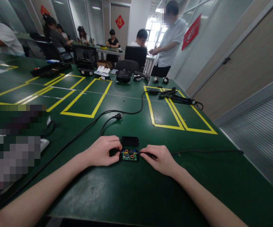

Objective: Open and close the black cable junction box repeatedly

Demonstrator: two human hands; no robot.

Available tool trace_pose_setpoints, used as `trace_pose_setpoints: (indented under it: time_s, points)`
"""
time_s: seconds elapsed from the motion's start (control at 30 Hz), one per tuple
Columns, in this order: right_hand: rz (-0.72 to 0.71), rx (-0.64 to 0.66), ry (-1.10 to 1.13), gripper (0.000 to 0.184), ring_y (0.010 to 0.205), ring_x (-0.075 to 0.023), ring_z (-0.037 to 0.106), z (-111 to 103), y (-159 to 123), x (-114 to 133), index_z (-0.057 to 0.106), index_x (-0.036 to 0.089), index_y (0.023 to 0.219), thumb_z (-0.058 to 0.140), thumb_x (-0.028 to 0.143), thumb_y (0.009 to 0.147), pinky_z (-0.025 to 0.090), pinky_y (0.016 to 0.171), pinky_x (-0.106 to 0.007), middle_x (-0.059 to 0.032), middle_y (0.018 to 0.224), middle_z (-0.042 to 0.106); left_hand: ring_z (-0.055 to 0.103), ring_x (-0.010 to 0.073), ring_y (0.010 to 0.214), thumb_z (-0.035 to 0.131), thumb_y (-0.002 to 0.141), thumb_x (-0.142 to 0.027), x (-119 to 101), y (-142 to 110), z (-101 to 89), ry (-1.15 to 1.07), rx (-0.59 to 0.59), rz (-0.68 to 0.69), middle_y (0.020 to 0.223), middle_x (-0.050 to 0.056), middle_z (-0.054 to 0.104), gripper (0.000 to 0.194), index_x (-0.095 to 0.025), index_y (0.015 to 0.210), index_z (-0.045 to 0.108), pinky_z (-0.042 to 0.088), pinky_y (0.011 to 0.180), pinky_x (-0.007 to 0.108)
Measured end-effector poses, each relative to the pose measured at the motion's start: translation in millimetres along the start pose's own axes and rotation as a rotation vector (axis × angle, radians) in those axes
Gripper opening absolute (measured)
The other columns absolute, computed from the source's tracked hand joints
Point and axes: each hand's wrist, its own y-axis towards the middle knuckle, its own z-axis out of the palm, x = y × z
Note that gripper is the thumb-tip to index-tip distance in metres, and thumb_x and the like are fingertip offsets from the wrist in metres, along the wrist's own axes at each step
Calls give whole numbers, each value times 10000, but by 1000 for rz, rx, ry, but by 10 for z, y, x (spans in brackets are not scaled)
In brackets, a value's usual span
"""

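On the green table lies a small circuit board [129, 156] with copper-wound coils, set in a black case half. Blue and yellow wires show along its upper edge. My left hand [105, 150] pinches the black cable at the board's left end. On the opposite end, my right hand [158, 157] has thumb and fingers closed on another black cable [207, 152], which runs off to the right. Just behind the board rests an empty black case cover [130, 141]. A black plug [118, 116] on a cord lies beyond my left hand.
A long black cord [84, 124] snakes across the table [98, 189]. Yellow tape rectangles [91, 115] mark its surface. Black tools [179, 98] lie at the right, with a black tray [51, 69] and other gear along the far edge. Several people sit or stand beyond.
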Motion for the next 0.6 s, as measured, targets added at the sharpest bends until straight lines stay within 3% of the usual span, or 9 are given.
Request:
trace_pose_setpoints:
  time_s: [0.13,0.27,0.6]
  points:
    - [-4,-3,29,136,684,-157,681,-4,24,16,719,201,1026,598,259,1005,517,635,-264,-38,822,739,564,111,663,597,807,-136,25,-21,37,-42,24,-40,776,-11,608,88,-181,842,664,400,587,203]
    - [-101,-25,74,121,817,-198,690,-6,55,19,692,206,1030,579,181,995,558,726,-325,-70,906,742,536,104,629,589,813,-150,24,-23,57,-98,44,-84,738,-21,581,98,-179,849,676,394,571,200]
    - [-137,48,94,87,856,-200,656,-54,89,77,663,199,918,603,191,980,542,735,-328,-82,953,718,587,140,730,568,829,-117,-4,-2,39,-107,82,-82,804,8,618,96,-182,811,637,429,647,220]
